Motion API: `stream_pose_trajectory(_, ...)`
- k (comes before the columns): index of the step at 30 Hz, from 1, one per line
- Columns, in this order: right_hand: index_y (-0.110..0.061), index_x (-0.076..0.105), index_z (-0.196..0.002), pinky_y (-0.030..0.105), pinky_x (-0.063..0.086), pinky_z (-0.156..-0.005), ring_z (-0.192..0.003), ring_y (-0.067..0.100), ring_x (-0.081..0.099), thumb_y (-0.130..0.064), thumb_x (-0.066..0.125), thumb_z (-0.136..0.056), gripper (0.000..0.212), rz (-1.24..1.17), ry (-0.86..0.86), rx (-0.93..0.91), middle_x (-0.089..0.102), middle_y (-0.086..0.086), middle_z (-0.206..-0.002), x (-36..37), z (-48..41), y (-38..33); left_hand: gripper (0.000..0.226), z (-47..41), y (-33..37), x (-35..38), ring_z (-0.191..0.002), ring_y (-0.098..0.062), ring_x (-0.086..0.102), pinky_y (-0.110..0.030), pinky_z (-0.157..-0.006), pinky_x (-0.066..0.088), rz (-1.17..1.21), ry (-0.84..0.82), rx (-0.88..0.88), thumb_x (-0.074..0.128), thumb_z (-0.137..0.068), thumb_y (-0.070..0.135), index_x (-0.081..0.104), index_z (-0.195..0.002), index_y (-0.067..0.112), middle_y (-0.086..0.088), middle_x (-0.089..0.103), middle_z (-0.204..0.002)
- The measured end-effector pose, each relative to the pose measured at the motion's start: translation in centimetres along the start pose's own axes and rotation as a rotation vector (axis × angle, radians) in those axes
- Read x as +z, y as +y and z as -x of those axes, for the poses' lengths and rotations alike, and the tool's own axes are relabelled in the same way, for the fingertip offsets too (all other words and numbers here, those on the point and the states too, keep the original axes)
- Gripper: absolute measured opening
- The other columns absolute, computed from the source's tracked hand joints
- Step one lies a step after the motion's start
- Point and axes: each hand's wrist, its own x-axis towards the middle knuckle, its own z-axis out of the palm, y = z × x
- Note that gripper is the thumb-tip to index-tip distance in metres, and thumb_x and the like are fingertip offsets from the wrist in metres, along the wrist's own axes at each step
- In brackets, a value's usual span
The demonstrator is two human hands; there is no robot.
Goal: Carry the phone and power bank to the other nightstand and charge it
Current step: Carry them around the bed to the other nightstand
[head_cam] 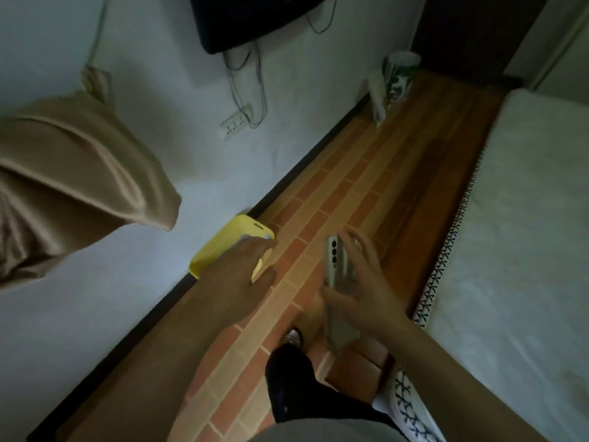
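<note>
My left hand grips a flat yellow object, likely the power bank or a cased device, held out over the floor beside the wall. My right hand holds a pale phone upright by its edges, camera lenses showing near its top. Both hands are out in front of me above the brick-patterned floor. No cable is visible between the two items.
A bed with a white sheet runs along the right. A beige towel hangs at the left wall. A wall socket strip with dangling wires sits under a dark TV. A white-green bin stands at the far end.
</note>
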Motion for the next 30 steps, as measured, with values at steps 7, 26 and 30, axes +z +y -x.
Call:
stream_pose_trajectory(7,-0.036,0.008,-0.144,0.039,0.037,-0.105,-0.138,0.017,0.019,-0.034,0.07,-0.077,0.091,0.038,0.1,0.075,-0.001,-0.018,-0.153,-3.4,-16.3,0.9,0.042,-19.5,-1.6,-3.6,-0.102,-0.003,0.047,-0.02,-0.086,0.035,-0.015,0.02,0.13,0.039,-0.081,0.057,0.046,-0.12,0.044,0.017,0.049,-0.12)
stream_pose_trajectory(26,-0.045,0.006,-0.141,0.028,0.037,-0.098,-0.137,0.006,0.015,-0.043,0.066,-0.077,0.088,0.105,0.407,0.17,-0.001,-0.03,-0.147,-21.0,-55.5,11.9,0.043,-71.5,1.1,-5.6,-0.121,-0.013,0.046,-0.038,-0.097,0.044,0.009,-0.197,0.399,0.041,-0.09,0.048,0.038,-0.132,0.038,0.008,0.044,-0.14)
stream_pose_trajectory(30,-0.048,0.007,-0.141,0.027,0.03,-0.1,-0.133,-0.002,0.013,-0.053,0.063,-0.072,0.089,0.102,0.537,0.215,-0.001,-0.032,-0.146,-26.9,-62.6,14.7,0.043,-82.7,4.9,-4.9,-0.124,-0.013,0.043,-0.034,-0.096,0.041,0.019,-0.238,0.473,0.042,-0.09,0.048,0.038,-0.131,0.038,0.009,0.043,-0.141)
